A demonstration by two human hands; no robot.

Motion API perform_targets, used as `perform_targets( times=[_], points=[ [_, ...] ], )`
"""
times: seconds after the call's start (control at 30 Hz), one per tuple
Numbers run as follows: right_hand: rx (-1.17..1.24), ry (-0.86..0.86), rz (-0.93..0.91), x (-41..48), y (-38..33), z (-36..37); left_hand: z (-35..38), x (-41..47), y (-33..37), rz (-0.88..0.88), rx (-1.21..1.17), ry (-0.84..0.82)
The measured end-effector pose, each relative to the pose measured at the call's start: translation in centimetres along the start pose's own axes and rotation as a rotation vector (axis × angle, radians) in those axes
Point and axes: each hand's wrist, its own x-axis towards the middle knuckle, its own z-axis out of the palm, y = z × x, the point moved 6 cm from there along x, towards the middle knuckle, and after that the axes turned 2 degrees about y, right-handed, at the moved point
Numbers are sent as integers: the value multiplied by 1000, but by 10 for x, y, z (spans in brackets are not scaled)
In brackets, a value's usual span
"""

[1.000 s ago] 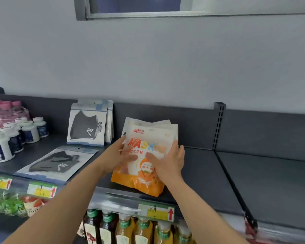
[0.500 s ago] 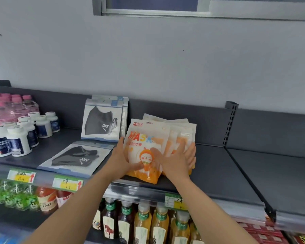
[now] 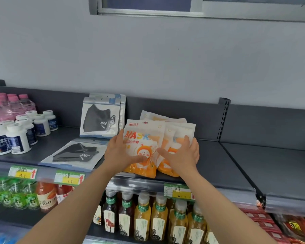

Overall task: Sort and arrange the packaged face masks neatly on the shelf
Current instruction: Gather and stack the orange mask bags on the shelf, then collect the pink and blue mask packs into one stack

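Note:
Several orange-and-white mask packs lean against the back panel of the grey shelf (image 3: 224, 166), fanned out. The front pack (image 3: 144, 140) reads "MASK" with a cartoon face; another orange pack (image 3: 176, 136) shows behind it to the right. My left hand (image 3: 118, 154) lies with straight fingers on the front pack's left side, thumb across its face. My right hand (image 3: 182, 157) presses flat on the packs at the right. Black mask packs (image 3: 99, 118) stand upright at the back left. One black mask pack (image 3: 74, 155) lies flat near the shelf's front edge.
White pill bottles (image 3: 18, 136) and pink-capped bottles (image 3: 11, 106) fill the shelf's left end. A perforated upright (image 3: 222, 120) divides this bay from the bare grey bay at the right. Juice and tea bottles (image 3: 157, 219) stand on the shelf below, behind price tags (image 3: 69, 176).
The single stack of orange packs has moved back and spread into a fan. My hands went from gripping the stack to lying flatter on it, the right hand shifting right.

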Motion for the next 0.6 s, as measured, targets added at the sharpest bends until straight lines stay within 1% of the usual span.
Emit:
perform_targets(
  times=[0.1,0.2,0.4,0.47,0.6],
  points=[
    [5,-4,-10,-2,-1,-5,-3,0,14,32,-37,32],
    [31,-9,-21,-2,-2,-14,1,-2,34,107,-63,60],
    [102,20,-46,5,12,-57,31,-13,93,253,-248,110],
    [143,36,-31,8,25,-78,49,-16,115,287,-283,100],
    [190,86,-14,12,66,-130,100,-20,153,303,-399,22]
  ],
)
